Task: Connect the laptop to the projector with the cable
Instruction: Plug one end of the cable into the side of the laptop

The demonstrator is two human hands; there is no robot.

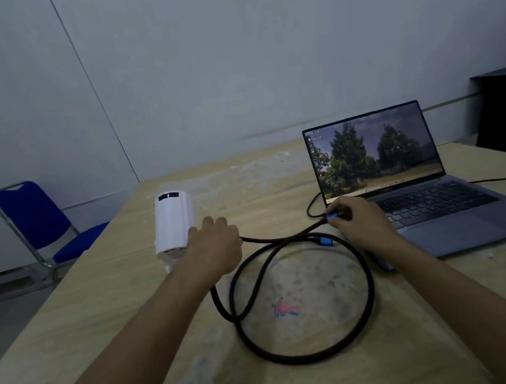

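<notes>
A person leans over a pale wooden worktop (pixel 108 297) in a dim room, both forearms stretched out. The right hand (pixel 358 224) is closed around a blue plug (pixel 333 215) at one end of the black cable (pixel 366 298), pinching it just beside the laptop's left edge. The laptop (pixel 421 196) sits open at the right of the worktop, its screen lit with a picture of trees. The left hand (pixel 216 246) rests against the near end of the white projector (pixel 173 224), which lies on its side left of centre; the fingers curl at its end, but I cannot tell whether they grip it or the cable that runs out from under the palm. The cable lies in a wide loose loop on the worktop between the two arms, and a second blue plug (pixel 325 241) lies on the surface near the right hand. A blue chair (pixel 40 222) stands beside the worktop on the left.
</notes>
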